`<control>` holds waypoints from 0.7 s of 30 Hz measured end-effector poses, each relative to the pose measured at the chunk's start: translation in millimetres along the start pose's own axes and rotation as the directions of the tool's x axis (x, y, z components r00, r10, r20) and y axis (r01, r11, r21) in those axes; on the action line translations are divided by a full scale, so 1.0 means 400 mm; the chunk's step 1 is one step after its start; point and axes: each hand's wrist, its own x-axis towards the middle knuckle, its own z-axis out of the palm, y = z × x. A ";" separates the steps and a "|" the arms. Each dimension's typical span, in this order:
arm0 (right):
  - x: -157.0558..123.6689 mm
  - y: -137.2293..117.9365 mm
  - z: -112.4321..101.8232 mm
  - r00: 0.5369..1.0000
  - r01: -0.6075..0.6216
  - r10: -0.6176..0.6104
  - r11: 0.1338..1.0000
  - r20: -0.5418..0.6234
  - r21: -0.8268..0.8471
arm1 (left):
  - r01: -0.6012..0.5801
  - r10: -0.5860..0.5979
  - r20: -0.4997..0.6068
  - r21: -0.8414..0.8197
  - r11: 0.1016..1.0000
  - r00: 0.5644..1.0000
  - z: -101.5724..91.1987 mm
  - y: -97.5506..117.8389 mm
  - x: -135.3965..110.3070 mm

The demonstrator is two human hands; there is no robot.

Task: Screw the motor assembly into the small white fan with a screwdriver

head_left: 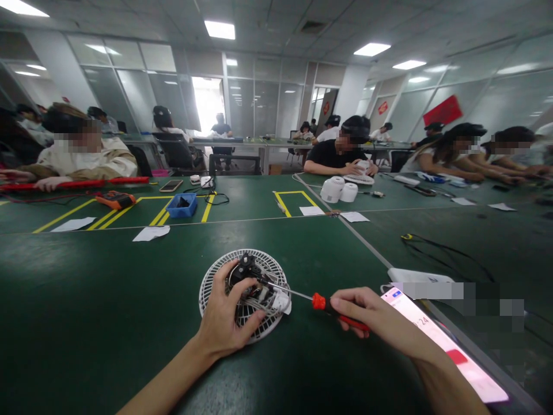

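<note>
A round white fan grille [216, 275] lies flat on the green table [108, 300] in front of me, with a black motor part [245, 267] and wires at its middle. My left hand [227, 314] rests on the grille, fingers curled around the motor part and holding it steady. My right hand [371, 320] is closed on a red-handled screwdriver [322, 302]. Its thin shaft points left, and its tip meets the motor part.
A phone with a lit pink screen [444, 346] lies at my right, beside a white flat box [417, 275] and a black cable [449, 253]. Farther off are a blue tray [181, 206], paper slips, white cylinders [339, 190] and several seated people working.
</note>
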 end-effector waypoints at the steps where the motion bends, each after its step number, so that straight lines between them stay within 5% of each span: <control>1: 0.002 0.001 -0.001 1.000 -0.002 0.002 1.000 0.002 0.010 | 0.000 0.000 0.005 0.001 1.000 1.000 0.001 0.000 -0.001; 21: 0.010 0.000 0.006 0.999 0.022 -0.017 0.988 -0.036 0.155 | -0.036 0.037 -0.037 0.026 0.999 0.999 0.001 0.006 -0.003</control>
